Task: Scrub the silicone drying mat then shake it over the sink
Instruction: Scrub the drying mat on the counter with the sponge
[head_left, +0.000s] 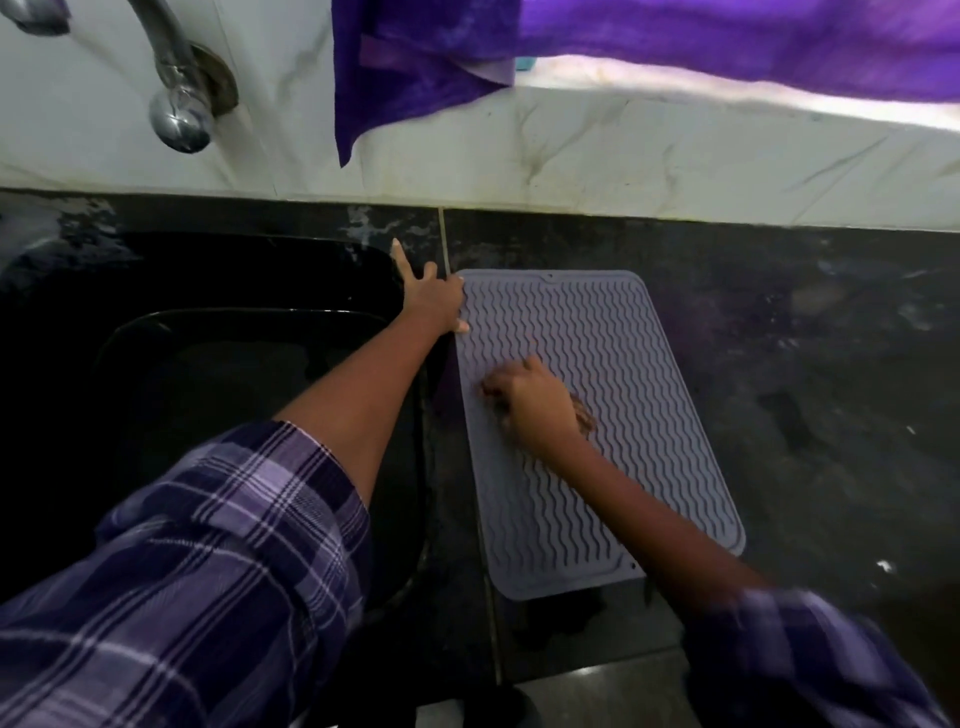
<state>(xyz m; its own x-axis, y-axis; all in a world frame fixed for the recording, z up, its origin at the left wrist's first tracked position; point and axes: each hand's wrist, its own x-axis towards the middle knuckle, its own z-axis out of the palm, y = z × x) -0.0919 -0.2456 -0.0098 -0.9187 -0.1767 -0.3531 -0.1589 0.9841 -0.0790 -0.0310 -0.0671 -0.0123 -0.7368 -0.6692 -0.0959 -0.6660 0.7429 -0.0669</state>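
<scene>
A grey silicone drying mat (613, 364) with wavy ridges lies flat on the dark counter, just right of the black sink (218, 374). My left hand (431, 299) presses straight fingers on the mat's far left corner, holding it down. My right hand (530, 400) sits on the middle of the mat, fingers curled round a brownish scrubber (584, 413) that shows only partly under the hand and is blurred.
A chrome tap (179, 98) juts from the marble wall above the sink's far left. A purple towel (410, 67) hangs over the ledge behind the mat. Dark wet counter (810, 374) stretches to the right of the mat.
</scene>
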